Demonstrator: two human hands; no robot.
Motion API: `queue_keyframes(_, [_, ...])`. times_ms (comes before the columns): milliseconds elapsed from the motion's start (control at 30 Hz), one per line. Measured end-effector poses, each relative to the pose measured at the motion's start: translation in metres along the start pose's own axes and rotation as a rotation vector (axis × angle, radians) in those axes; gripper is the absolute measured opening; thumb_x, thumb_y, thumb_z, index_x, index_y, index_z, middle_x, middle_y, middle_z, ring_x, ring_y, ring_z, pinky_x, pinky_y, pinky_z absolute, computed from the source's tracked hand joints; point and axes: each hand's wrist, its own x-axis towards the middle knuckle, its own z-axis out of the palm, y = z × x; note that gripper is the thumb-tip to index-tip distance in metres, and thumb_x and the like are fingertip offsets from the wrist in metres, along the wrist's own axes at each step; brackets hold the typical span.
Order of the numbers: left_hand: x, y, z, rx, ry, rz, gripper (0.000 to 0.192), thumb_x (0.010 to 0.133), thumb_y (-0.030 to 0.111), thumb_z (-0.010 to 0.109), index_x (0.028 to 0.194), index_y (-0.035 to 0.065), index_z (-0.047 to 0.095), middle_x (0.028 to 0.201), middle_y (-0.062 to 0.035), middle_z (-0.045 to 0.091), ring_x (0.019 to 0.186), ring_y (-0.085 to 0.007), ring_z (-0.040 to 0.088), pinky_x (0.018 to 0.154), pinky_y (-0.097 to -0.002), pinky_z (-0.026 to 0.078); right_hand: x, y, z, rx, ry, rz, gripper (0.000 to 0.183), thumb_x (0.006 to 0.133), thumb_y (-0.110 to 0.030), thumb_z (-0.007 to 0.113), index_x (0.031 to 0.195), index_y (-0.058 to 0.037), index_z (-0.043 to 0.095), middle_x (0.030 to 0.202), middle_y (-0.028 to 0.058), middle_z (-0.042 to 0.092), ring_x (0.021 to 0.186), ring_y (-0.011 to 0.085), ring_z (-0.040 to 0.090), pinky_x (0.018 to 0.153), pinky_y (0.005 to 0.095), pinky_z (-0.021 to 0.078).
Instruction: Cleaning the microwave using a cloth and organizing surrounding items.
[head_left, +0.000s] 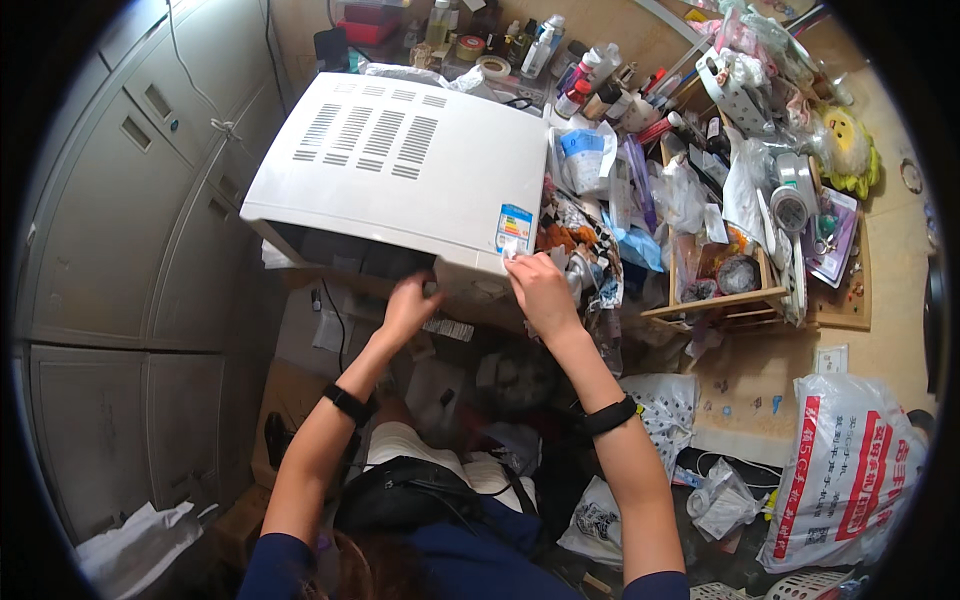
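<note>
In front of me stands a white microwave oven (465, 172) with vent slots and an energy label (515, 227) on its top. The left part of its front is a dark opening (337, 247). My right hand (541, 289) rests at the front right corner, fingertips pressing a small white wad, like tissue (511, 250), just below the label. My left hand (411, 304) is at the right edge of the dark opening, slightly blurred. Its fingertips are partly in shadow, so I cannot make out what they touch. A black band circles each forearm.
Grey metal lockers (97, 210) line the left side. Bottles (574, 97) and tape rolls crowd behind the oven. To the right are a cluttered wooden rack (712, 304), a yellow plush toy (844, 142) and a large printed plastic bag (847, 472). A dark cable (341, 322) hangs below the oven.
</note>
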Motion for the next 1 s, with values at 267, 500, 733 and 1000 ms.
queue_keyframes(267, [-0.016,-0.01,0.025,0.018,0.215,-0.014,0.025,0.083,0.026,0.057,0.083,0.0016,0.064,0.075,-0.0157,0.059,0.071,-0.0335,0.056,0.062,-0.0421,0.043,-0.009,-0.009,0.004,-0.048,0.028,-0.013,0.015,0.069,-0.003,0.063,0.084,-0.0028,0.065,0.089,0.0097,0.063,0.088,0.0244,0.058,0.079,0.0316,0.0478])
queue_keyframes(500, [-0.022,-0.01,0.034,0.019,0.353,0.102,0.02,0.082,0.02,0.057,0.085,0.0018,0.064,0.082,-0.0157,0.059,0.076,-0.0346,0.055,0.064,-0.0417,0.043,-0.017,-0.008,0.011,-0.074,0.031,0.015,0.018,0.069,-0.005,0.065,0.087,-0.0037,0.065,0.091,0.0101,0.063,0.089,0.0251,0.057,0.08,0.0325,0.0461])
queue_keyframes(733, [-0.015,0.0,0.032,0.0,0.297,0.086,0.019,0.082,0.019,0.057,0.081,0.0007,0.063,0.079,-0.0166,0.059,0.074,-0.0346,0.056,0.063,-0.0404,0.043,-0.016,0.0,0.01,-0.058,0.061,0.047,0.017,0.069,-0.006,0.064,0.086,-0.0043,0.065,0.092,0.0087,0.064,0.088,0.024,0.057,0.079,0.0322,0.0467])
queue_keyframes(1000, [-0.014,0.002,0.04,-0.07,0.238,0.069,0.018,0.082,0.017,0.056,0.079,-0.0002,0.061,0.076,-0.0177,0.056,0.074,-0.0354,0.053,0.063,-0.0435,0.04,-0.018,0.008,0.011,-0.028,0.082,0.103,0.014,0.076,-0.008,0.05,0.081,-0.0039,0.062,0.092,0.0073,0.062,0.093,0.023,0.056,0.078,0.0303,0.048])
